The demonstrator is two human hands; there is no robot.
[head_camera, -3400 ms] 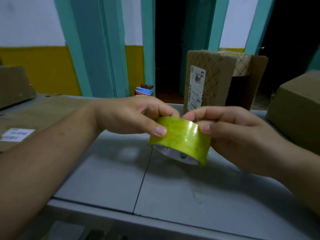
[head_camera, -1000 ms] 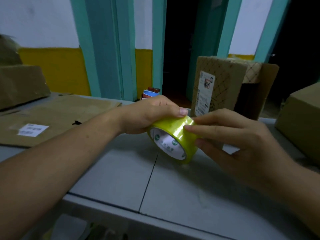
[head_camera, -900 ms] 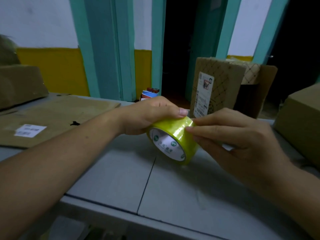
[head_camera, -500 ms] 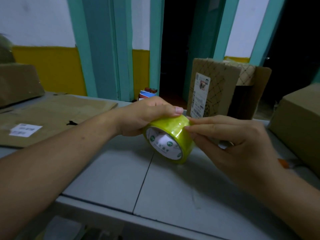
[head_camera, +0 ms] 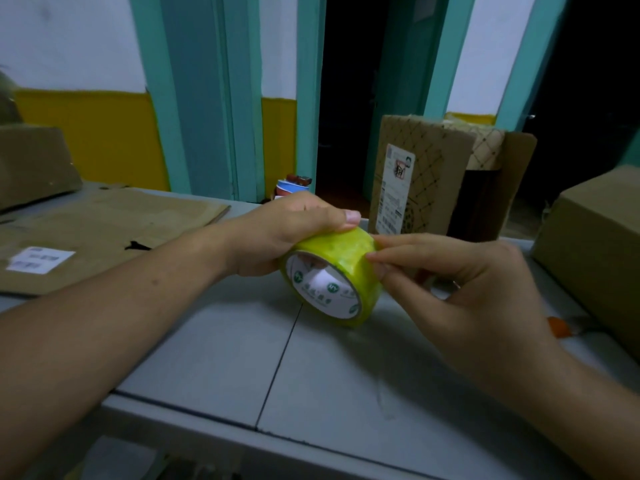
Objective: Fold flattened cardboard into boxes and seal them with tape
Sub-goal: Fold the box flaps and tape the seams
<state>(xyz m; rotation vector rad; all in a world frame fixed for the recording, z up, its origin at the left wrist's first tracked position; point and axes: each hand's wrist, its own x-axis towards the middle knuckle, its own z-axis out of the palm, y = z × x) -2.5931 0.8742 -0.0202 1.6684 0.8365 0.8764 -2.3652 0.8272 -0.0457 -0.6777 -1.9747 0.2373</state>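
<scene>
As left grip holds tape, green logos

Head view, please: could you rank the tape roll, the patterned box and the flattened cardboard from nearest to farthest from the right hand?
1. tape roll, pinched by the right hand.
2. patterned box, standing just behind it.
3. flattened cardboard, lying far left, beyond the left hand.
</scene>
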